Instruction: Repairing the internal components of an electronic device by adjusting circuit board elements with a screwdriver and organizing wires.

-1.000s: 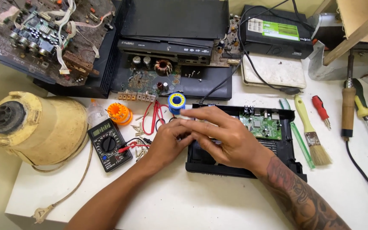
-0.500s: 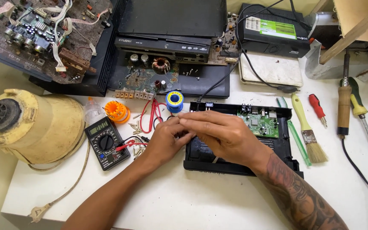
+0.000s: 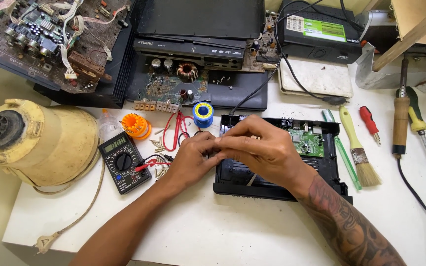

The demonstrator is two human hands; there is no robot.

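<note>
Near edge of the white surface (image 3: 213, 231) is bare, w/ room for my forearms. My left hand (image 3: 193, 160) and right hand (image 3: 262, 150) meet at left rim of the open black box (image 3: 321, 170), fingers pinched shut; on what, cannot tell. Multimeter (image 3: 123, 161) lies left, brush (image 3: 358, 148) right.
</note>
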